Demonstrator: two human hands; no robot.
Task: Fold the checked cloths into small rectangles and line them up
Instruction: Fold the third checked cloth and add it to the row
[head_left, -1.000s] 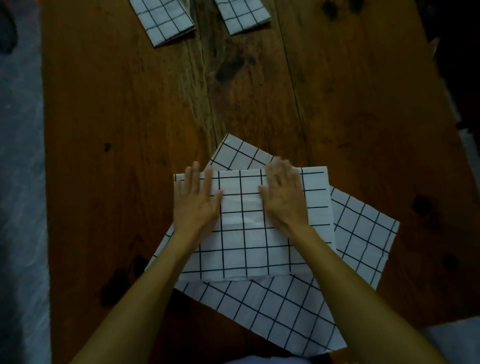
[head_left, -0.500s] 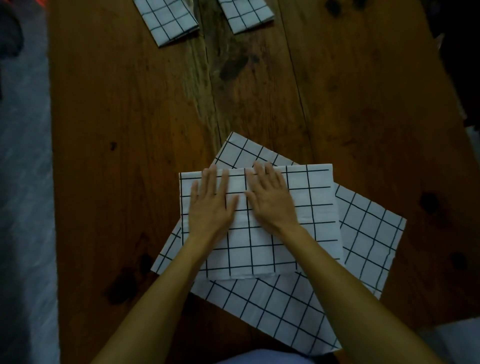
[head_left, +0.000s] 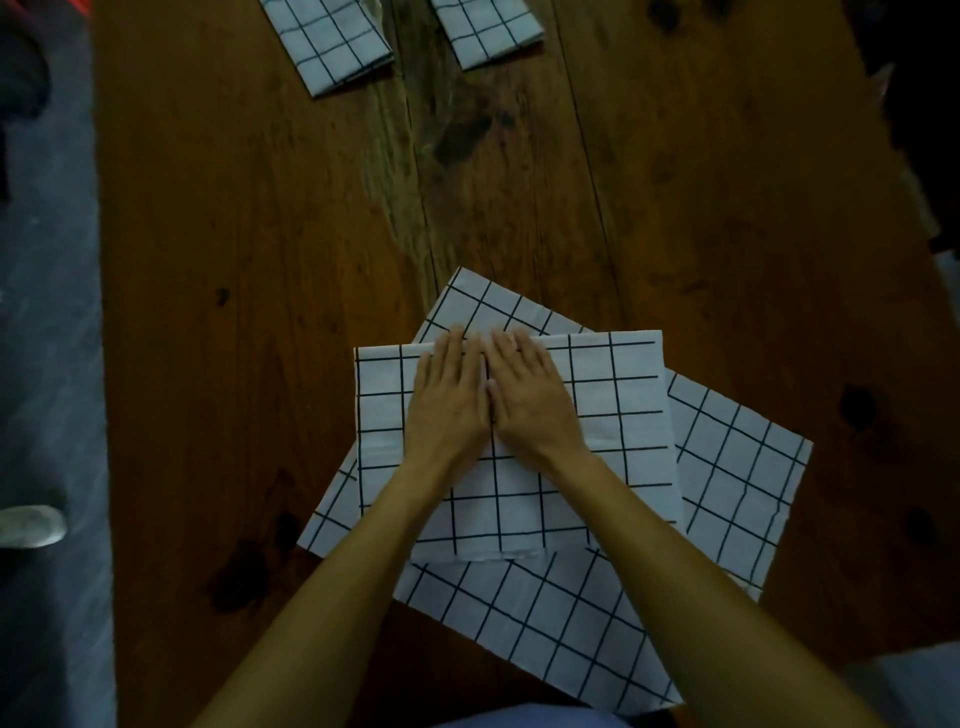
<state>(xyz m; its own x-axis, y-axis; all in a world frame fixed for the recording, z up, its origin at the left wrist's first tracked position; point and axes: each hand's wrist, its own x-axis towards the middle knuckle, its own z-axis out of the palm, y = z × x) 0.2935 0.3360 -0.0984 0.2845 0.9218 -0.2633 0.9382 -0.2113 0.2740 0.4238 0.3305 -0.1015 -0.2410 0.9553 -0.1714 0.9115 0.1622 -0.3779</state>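
pressing flat on the folded cloth (head_left: 613, 415) in the lower middle of the frame, both hands lie side by side with fingers straight, pointing toward the top of the frame. the left hand (head_left: 449, 402) and the right hand (head_left: 532, 400) touch each other along their inner edges near the cloth's upper, doubled edge. neither grip is closed round anything; both are released and simply bear down on the fabric.

the relation that matters: this folded cloth is a wide rectangle whose long axis runs left to right across the frame, and the hands sit a little left of its middle. so its right part stretches further from the hands than the left part does, and the right hand is the nearer one to that free right end. a next fold, i judge, would bring one short end over the other across the line where the hands meet.

under it lies an unfolded cloth (head_left: 727, 493), turned at an angle, its corners showing above, at right and at lower left. that skew could let the lower sheet drag along if the top one is slid and not lifted.

at the top edge of the frame, well apart from the hands, two finished rectangles rest on the counter (head_left: 234, 260): one folded piece (head_left: 332, 41) at upper left and a second folded piece (head_left: 488, 28) just to its right, partly cut off by the frame. the row the cloth must join lies straight ahead, toward the top.
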